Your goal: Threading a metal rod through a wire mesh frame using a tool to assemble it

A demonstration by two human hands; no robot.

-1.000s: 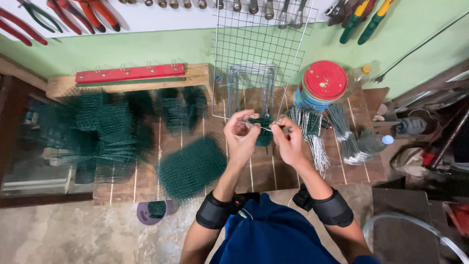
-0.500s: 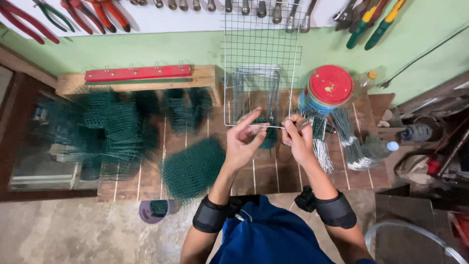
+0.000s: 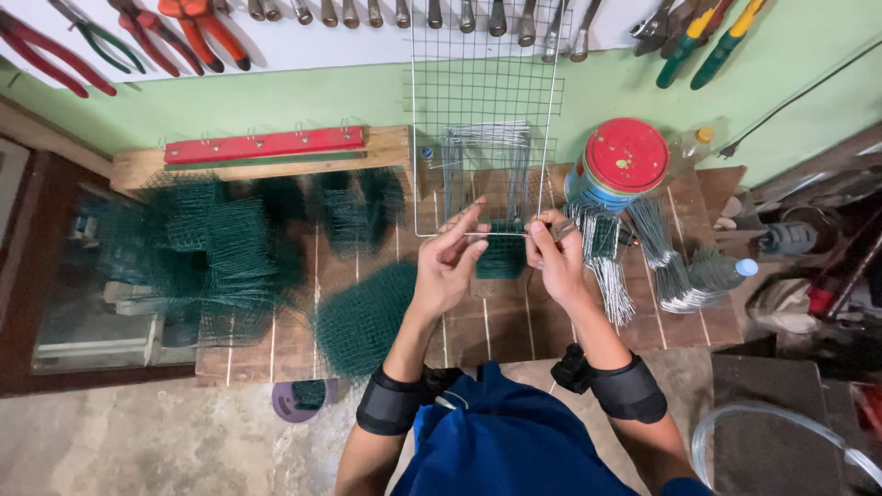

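My left hand [image 3: 447, 260] and my right hand [image 3: 554, 255] are raised over the wooden bench [image 3: 496, 321], close together. Between their fingertips they pinch a thin, straight piece of silver wire [image 3: 503, 234], held level. Directly beyond the hands, a square panel of white wire mesh [image 3: 484, 101] leans upright against the wall, its lower edge just behind the wire. A small dark green mesh piece [image 3: 503, 259] lies on the bench under the hands. Both wrists wear black bands.
Stacks and rolls of green mesh [image 3: 230, 248] cover the bench's left half. A can with a red lid [image 3: 618, 163] and bundles of cut silver wire [image 3: 634, 266] lie to the right. Pliers and wrenches [image 3: 184, 28] hang on the wall above a red bar [image 3: 262, 144].
The view has shifted so the bench and wall sit lower in frame. My hands stayed together on the wire and rose slightly toward the white mesh panel's lower edge.
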